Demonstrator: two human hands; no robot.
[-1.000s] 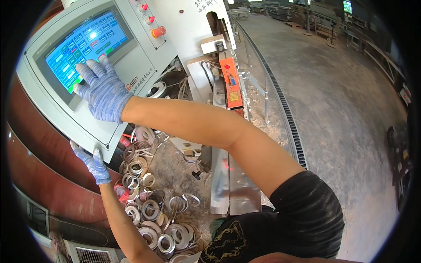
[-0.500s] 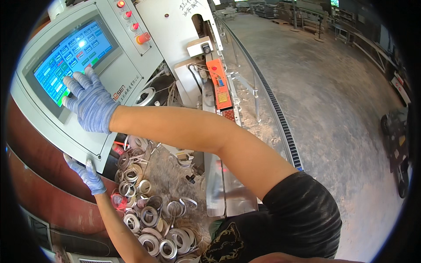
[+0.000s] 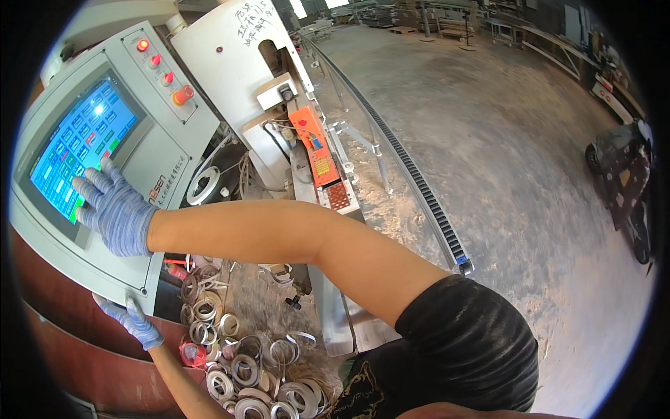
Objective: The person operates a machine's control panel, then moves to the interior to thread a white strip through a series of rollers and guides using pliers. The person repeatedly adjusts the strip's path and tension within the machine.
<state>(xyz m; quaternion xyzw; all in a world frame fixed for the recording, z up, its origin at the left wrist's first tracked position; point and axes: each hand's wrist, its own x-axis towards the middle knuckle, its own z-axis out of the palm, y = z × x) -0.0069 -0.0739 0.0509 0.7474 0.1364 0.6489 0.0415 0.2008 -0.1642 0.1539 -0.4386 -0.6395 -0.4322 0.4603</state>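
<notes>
Now the right hand (image 3: 115, 213) presses open fingers on the touch screen (image 3: 77, 150); the left hand (image 3: 132, 321) grips the control panel's (image 3: 174, 146) lower edge.

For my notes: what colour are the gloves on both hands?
Blue-grey knit gloves, in the head view.

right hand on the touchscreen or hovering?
Touching. Head view: the gloved right hand has its fingertips pressed flat on the lit touchscreen, no gap visible.

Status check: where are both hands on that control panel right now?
Right hand flat on touchscreen, fingers spread. Left hand gripping panel's lower edge. Nothing in the way.
</notes>
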